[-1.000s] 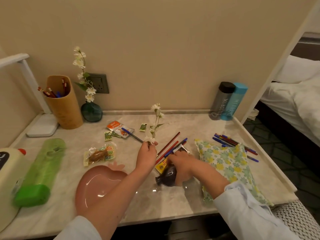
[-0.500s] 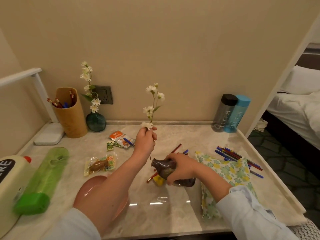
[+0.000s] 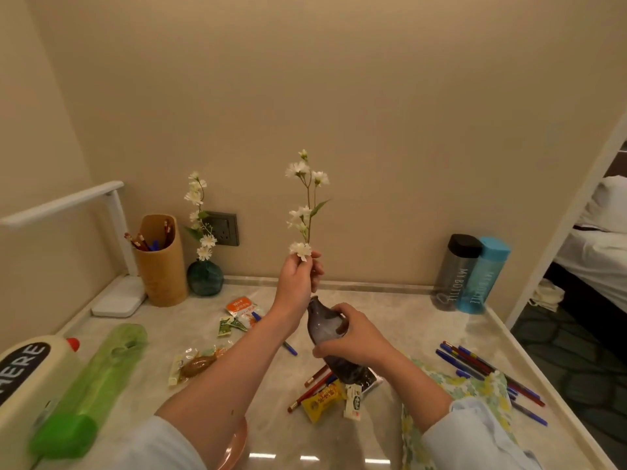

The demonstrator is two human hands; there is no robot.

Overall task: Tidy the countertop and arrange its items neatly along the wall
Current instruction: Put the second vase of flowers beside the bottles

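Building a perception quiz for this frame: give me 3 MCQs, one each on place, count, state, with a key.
1. Where does the tan pen holder stand?
A. By the back wall, beside the green vase
B. On the floral cloth
C. At the front edge

2. How many bottles marked MY BOTTLE stand at the back right?
A. One
B. Two
C. Four

3. What is the left hand doing?
A. Resting flat on the counter
B. Holding a white flower stem upright
C. Gripping a pen

Key:
1 A, the holder sits against the wall next to the vase.
2 B, one grey bottle, one blue bottle.
3 B, the fingers pinch the stem above the dark vase held by the right hand.
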